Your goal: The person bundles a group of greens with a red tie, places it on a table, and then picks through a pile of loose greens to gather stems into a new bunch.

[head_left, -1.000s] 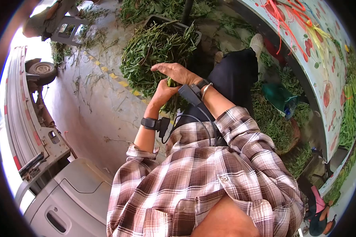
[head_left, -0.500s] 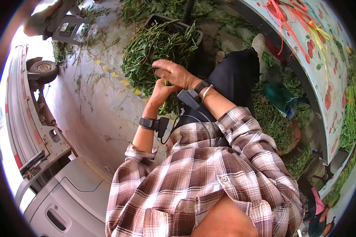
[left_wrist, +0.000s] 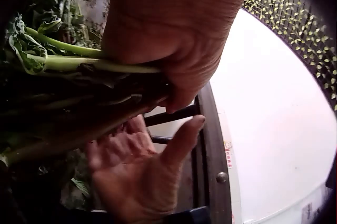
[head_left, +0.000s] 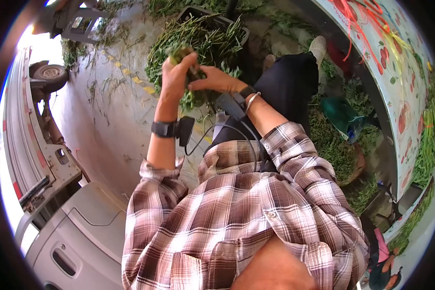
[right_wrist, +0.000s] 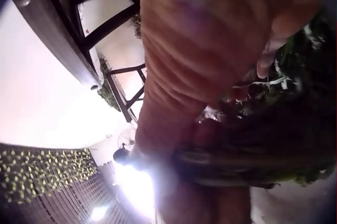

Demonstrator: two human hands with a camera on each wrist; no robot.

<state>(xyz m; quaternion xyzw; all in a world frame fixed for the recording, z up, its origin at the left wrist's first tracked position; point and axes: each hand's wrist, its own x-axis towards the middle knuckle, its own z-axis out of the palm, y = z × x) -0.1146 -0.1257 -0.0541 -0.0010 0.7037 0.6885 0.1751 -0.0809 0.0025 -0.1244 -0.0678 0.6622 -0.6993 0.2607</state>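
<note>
My left hand (head_left: 174, 79) grips a bunch of leafy green stems (left_wrist: 68, 65), holding it up in front of the heap of greens. In the left wrist view the fingers curl round the pale stalk ends, and the leaves spread left. Just beside the bunch is my right hand (head_left: 215, 79), thumb spread from the fingers. The left wrist view shows its palm turned up below the stems. Behind both hands, a large heap of cut greens (head_left: 198, 38) overflows a dark crate (head_left: 217, 18).
A table with a fruit-print cover (head_left: 389, 96) stands at right, with red ties (head_left: 355, 34) on it. Below are a green bag (head_left: 337, 113) and a basket of greens (head_left: 336, 157). At left are a vehicle (head_left: 77, 237) and a plastic stool (head_left: 82, 24). Loose leaves litter the floor.
My left hand has risen and turned, lifting the bunch from low by the heap to in front of it. The right hand has moved from over the left hand to beside the bunch.
</note>
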